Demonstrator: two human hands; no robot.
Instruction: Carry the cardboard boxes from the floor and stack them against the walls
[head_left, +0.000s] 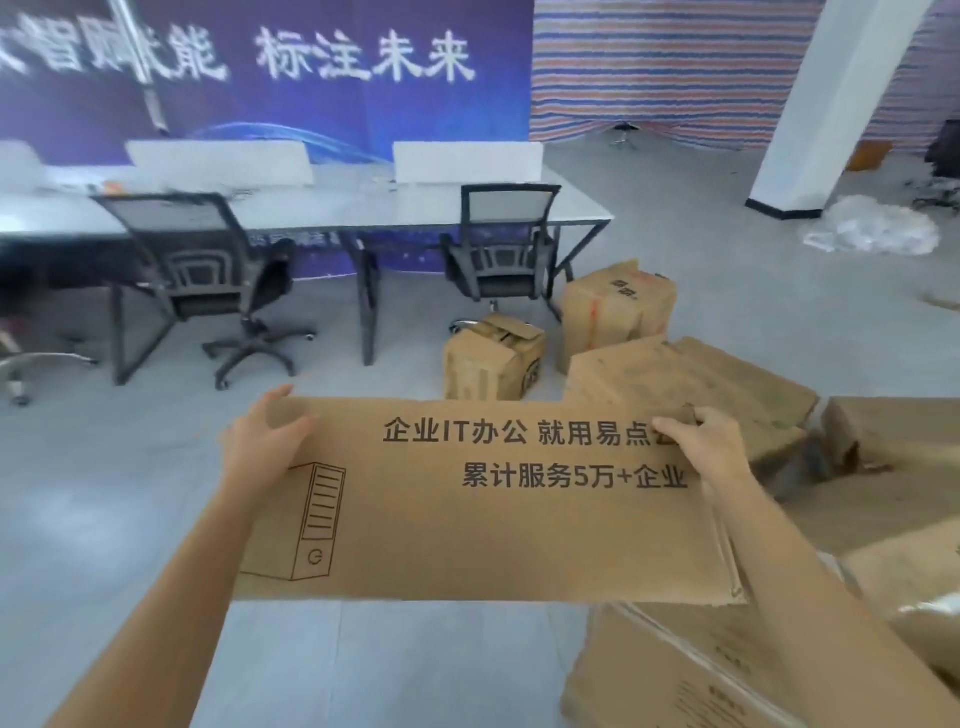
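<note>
1. Head view: flattened cardboard box (467, 509) held up off the floor, nearer the camera than the desk (363, 202), printed face showing.
2. Left hand (265, 441) curled round its left edge near the top corner; right hand (701, 441) gripping its top edge toward the right end.
3. Small box (488, 364) and tall box (618, 312) on the floor just off the desk's right end.

Surface: grey floor (130, 493).
Boxes: cardboard boxes (493, 358) grouped at right.
Furniture: desk (363, 208), two office chairs (498, 249).
Debris: plastic wrap (878, 228) near pillar (826, 104).
</note>
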